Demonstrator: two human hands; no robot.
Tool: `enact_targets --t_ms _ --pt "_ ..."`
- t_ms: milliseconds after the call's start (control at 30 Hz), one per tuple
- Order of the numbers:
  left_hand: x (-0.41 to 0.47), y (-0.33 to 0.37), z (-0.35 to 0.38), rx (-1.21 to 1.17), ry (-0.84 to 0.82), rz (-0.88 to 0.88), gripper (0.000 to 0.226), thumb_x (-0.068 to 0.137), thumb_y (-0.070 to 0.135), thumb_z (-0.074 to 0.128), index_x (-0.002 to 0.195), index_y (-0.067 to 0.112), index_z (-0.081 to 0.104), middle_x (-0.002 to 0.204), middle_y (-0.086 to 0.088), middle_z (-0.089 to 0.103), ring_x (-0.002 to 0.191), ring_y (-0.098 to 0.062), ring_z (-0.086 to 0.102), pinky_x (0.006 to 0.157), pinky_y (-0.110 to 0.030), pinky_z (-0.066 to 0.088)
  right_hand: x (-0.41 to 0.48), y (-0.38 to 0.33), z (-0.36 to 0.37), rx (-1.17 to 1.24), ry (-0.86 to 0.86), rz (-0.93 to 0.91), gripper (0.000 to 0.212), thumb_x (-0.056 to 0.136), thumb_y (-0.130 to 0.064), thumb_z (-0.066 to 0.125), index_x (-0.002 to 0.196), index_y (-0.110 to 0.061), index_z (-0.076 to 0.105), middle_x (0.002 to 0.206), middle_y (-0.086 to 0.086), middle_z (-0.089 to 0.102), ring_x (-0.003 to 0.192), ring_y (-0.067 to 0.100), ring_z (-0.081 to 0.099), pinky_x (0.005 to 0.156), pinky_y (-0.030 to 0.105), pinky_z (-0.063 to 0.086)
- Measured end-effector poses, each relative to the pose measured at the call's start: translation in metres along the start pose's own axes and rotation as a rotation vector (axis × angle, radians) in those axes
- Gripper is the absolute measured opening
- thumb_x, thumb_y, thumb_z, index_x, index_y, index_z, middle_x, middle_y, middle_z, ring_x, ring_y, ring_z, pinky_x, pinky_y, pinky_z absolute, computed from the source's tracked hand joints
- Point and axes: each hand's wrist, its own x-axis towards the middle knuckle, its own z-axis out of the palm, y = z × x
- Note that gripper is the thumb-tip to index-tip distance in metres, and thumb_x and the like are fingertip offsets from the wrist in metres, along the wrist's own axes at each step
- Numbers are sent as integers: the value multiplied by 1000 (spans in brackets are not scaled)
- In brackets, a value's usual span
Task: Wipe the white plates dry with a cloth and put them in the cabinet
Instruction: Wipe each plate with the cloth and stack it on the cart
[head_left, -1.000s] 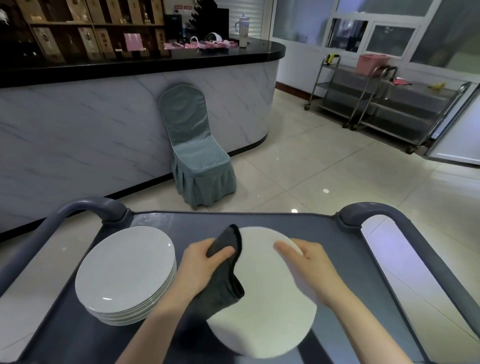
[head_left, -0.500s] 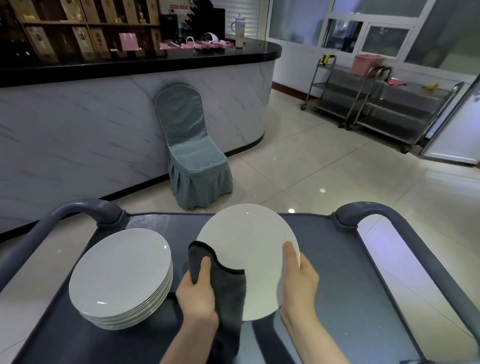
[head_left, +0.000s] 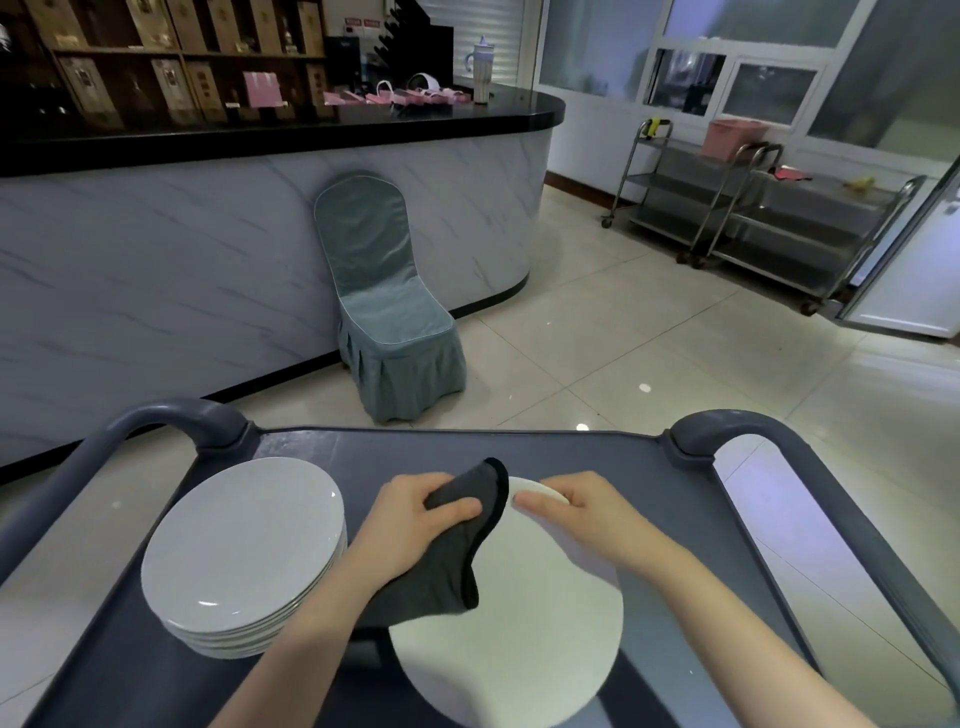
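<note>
A white plate (head_left: 524, 639) is held low and nearly flat over the dark cart top (head_left: 597, 457). My right hand (head_left: 576, 512) grips its far rim, fingers curled over the edge. My left hand (head_left: 410, 514) grips a dark grey cloth (head_left: 447, 566) that drapes over the plate's far left part. A stack of several white plates (head_left: 244, 551) sits on the cart to the left of my hands.
The cart has raised grey handles at the left (head_left: 156, 421) and right (head_left: 753, 431). Beyond it stand a covered grey-green chair (head_left: 384, 317), a marble-fronted counter (head_left: 182, 270) and steel trolleys (head_left: 753, 218) at the back right. A white door (head_left: 914, 280) is open at the far right.
The plate, tilted up toward me half a second ago, has dropped back to nearly flat. Both hands have moved to its far rim, the cloth going with my left hand.
</note>
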Motion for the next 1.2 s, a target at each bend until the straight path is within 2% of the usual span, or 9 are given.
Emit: enact_targets --t_ms 167,400,500,600,700,800,900,1033,1200 --pt "-16 -16 18 -326 204 -213 15 90 28 68 83 16 72 80 -5 75 77 -15 69 79 -44 56 -1 14 8 415 222 108 53 91 -35 69 67 4 43 74 6 42 72 18 39 70 32 30" --pt "-29 -12 82 -828 770 -584 14 94 25 65 84 15 67 82 0 69 79 -17 65 75 -30 53 -4 4 84 1027 992 398 36 98 -31 60 65 -16 63 68 -8 67 64 15 61 66 27 48" --pt "-29 -7 79 -878 771 -598 14 94 23 66 85 12 67 85 -4 69 83 -21 64 86 -37 53 -12 3 101 1040 920 388 24 101 -35 52 91 -23 70 84 -7 76 78 12 71 69 28 53" --pt "-23 -18 51 -880 716 -580 15 95 20 64 92 5 67 86 -9 72 81 -21 69 76 -34 58 -29 21 83 778 622 270 17 99 -29 58 94 -17 69 82 5 71 78 18 66 69 33 55" --pt "-19 -23 26 -834 698 -531 13 94 20 65 87 10 68 75 -2 74 67 -11 70 52 -21 53 -48 37 57 274 536 77 42 91 -36 70 131 -39 60 127 -16 66 117 0 61 98 27 51" --pt "-12 -23 11 -780 621 -520 16 94 22 66 88 7 69 74 -3 75 75 -19 71 61 -27 55 -51 44 36 -427 432 -399 62 90 -53 66 145 -30 50 159 -9 37 147 7 31 120 32 25" --pt "-4 -15 0 -693 526 -477 18 94 23 65 86 7 70 74 -3 76 77 -22 72 67 -31 56 -44 42 35 -894 244 -709 58 90 -49 68 140 -21 58 156 3 42 146 26 36 119 49 29" --pt "1 -1 -5 -608 405 -449 23 96 25 62 82 9 71 73 -2 76 65 -12 72 50 -21 53 -37 35 42 -944 278 -817 48 81 -9 61 128 -16 68 137 7 62 127 29 59 101 43 51" --pt "8 4 -8 -855 395 -498 22 102 24 50 89 11 60 83 -7 66 73 -18 64 62 -31 50 -40 18 40 -785 375 -724 30 95 -26 60 121 -22 73 126 -4 70 113 16 69 81 30 61"
